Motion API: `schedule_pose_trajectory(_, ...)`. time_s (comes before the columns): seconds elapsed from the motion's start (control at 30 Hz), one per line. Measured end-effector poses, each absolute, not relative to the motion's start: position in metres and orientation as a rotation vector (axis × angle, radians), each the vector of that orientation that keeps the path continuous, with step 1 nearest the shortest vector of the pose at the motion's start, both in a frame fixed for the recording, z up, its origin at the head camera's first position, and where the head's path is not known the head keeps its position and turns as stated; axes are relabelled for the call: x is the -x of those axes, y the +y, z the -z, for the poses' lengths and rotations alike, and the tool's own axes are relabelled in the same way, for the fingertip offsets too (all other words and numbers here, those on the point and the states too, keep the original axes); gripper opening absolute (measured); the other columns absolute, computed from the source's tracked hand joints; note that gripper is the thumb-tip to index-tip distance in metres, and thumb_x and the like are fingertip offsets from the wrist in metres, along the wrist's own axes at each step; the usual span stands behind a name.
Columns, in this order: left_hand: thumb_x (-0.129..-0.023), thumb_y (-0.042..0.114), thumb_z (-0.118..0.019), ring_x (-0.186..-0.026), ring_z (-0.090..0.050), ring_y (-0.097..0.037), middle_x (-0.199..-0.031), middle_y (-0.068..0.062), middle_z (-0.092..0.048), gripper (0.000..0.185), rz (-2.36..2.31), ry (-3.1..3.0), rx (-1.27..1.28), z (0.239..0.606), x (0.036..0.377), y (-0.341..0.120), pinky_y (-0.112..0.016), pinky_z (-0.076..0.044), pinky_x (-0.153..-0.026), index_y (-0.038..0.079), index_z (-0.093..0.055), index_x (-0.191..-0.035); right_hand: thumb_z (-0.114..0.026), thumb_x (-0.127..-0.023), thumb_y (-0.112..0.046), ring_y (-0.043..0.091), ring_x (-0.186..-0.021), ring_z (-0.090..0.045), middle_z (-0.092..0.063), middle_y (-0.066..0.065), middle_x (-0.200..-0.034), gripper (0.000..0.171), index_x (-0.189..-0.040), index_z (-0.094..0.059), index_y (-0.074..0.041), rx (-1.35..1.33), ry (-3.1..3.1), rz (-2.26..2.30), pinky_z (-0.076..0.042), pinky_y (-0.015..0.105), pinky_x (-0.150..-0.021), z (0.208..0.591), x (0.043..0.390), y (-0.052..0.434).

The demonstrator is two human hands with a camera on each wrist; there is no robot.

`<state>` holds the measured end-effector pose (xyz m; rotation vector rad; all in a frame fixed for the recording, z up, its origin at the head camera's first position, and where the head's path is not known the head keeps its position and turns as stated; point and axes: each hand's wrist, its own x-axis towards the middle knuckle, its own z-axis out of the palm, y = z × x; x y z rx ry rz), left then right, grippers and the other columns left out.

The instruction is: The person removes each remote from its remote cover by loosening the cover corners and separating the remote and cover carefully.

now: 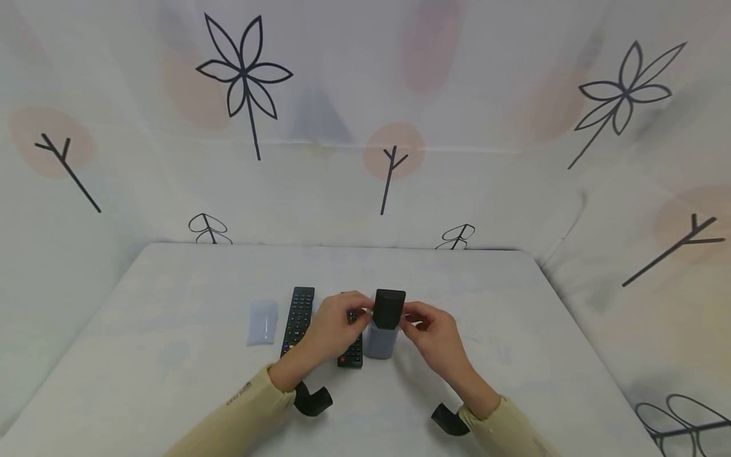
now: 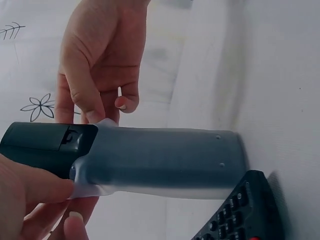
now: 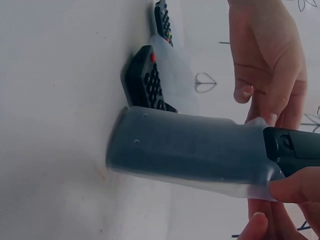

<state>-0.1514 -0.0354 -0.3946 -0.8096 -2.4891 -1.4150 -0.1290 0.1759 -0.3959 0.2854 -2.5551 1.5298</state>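
Left hand [image 1: 334, 324]: pinching translucent sleeve [image 1: 381, 339] rim
Right hand [image 1: 436, 333]: pinching same rim
Remote [image 1: 390, 308]: upright on bench [image 1: 171, 304], half-sheathed

2 remotes [image 1: 299, 317] left of hands [image 1: 388, 327], sleeve [image 1: 263, 322] beyond, right tabletop [image 1: 514, 330] bare
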Motion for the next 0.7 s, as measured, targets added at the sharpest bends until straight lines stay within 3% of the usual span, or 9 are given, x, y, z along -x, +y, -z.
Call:
schedule_pose_trajectory(0.4,-0.091,0.0,-0.069,-0.078,-0.061,-0.009,-0.101,0.001,-0.07,0.017,1.31,-2.547,0.768,0.3988,0.147,-0.0345,-0.025,-0.052,-0.067,0.01,-0.074,-0.104,-0.069,-0.084,0.011,0.02,-0.092,-0.067,-0.073,0.005,-0.1,0.028,-0.107,-0.074,-0.004,-0.305,-2.545,-1.535,-0.054,0.029,-0.074,0.3975,0.1303,0.1751)
schedule_pose_trajectory(0.7,-0.089,0.001,-0.071,-0.079,-0.061,-0.008,-0.095,0.003,-0.069,0.016,1.261,-2.571,0.787,0.3994,0.1469,-0.0348,-0.026,-0.052,-0.07,0.008,-0.076,-0.103,-0.066,-0.089,0.007,0.023,-0.099,-0.066,-0.071,0.006,-0.103,0.024,-0.109,-0.073,-0.002,-0.315,-2.647,-1.64,-0.055,0.037,-0.084,0.3968,0.1343,0.1814)
